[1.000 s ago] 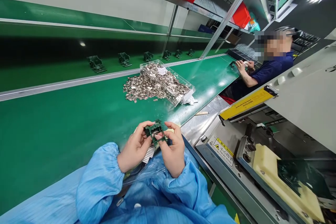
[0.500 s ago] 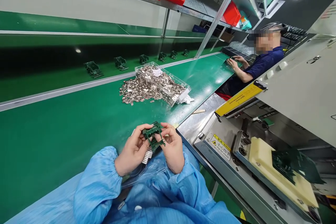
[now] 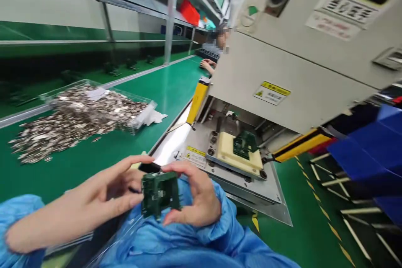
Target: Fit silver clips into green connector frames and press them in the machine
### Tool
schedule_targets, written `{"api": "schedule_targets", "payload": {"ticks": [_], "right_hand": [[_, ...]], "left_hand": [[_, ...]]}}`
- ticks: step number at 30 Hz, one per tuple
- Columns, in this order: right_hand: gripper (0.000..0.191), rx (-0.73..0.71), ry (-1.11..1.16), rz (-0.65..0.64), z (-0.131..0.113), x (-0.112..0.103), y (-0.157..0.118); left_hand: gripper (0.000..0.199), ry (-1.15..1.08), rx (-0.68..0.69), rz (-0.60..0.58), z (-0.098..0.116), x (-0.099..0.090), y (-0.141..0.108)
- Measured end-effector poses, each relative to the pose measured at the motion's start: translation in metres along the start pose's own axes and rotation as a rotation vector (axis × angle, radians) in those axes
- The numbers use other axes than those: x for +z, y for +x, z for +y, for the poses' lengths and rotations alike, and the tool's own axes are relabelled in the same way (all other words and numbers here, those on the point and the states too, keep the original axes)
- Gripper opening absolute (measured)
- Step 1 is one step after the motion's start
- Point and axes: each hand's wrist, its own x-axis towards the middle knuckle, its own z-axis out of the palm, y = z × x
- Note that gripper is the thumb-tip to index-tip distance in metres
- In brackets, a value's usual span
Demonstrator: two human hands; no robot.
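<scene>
A dark green moulded plastic part with an open frame shape is held in front of my blue smock. My right hand grips it from the right, fingers along the top and thumb at the lower edge. On its left side, the thumb and curled fingers of my left hand close on the edge. A small black piece shows at the top between the fingertips of both hands; whether it belongs to the part I cannot tell. Motion blurs the picture somewhat.
Small metal pieces lie heaped in and around a clear tray on the green bench. At right stands a press machine; its cream fixture bears another green part. A co-worker's hands show beyond. Blue bins are far right.
The view has swung right towards the press, so the metal heap now sits further left. My hands have turned the green part, and my left hand's fingers have spread wider around its left side.
</scene>
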Motion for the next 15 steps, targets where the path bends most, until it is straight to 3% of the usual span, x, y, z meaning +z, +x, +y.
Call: {"api": "schedule_targets", "payload": {"ticks": [2,3,6,8,10,12,15], "right_hand": [[0.069,-0.013,-0.046,0.252,-0.01,-0.033,-0.019],[0.066,-0.033,-0.088,0.441,-0.015,-0.049,-0.029],[0.055,-0.12,-0.28,1.052,-0.025,-0.1,-0.055],[0.052,-0.122,-0.392,1.288,-0.027,-0.129,-0.066],[0.052,-0.061,-0.481,1.323,-0.027,-0.153,-0.073],[0.055,0.002,-0.54,1.226,-0.025,-0.17,-0.074],[0.061,0.102,-0.577,0.959,-0.019,-0.184,-0.065]], "left_hand": [[0.046,0.032,0.049,-0.154,0.022,0.022,0.041],[0.043,0.059,0.106,-0.194,0.032,0.039,0.061],[0.048,0.233,0.372,-0.202,0.052,0.099,0.115],[0.063,0.349,0.504,-0.202,0.057,0.138,0.143],[0.074,0.395,0.538,-0.212,0.059,0.167,0.165],[0.078,0.365,0.515,-0.226,0.061,0.183,0.179],[0.085,0.208,0.496,-0.177,0.067,0.177,0.181]]}}
